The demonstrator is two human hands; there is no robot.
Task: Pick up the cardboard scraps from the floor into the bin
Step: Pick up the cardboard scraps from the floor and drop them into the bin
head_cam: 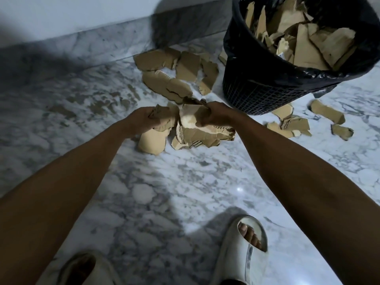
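Brown cardboard scraps lie on the marble floor in three patches. My left hand point(141, 118) is shut on a bunch of scraps point(153, 140) near the middle of the floor. Beside it my right hand point(216, 115) grips a larger torn piece point(205, 132) from the same heap. More scraps point(176, 73) lie farther off near the wall, and others point(304, 122) lie to the right, below the bin. The black mesh bin point(267, 89) with a black liner stands at the upper right, holding several cardboard pieces point(304, 44).
A wall with a marble skirting point(82, 46) runs along the far side. My two feet in pale slides point(242, 249) stand at the bottom of the view. Bare marble floor point(164, 192) lies between my feet and the scraps.
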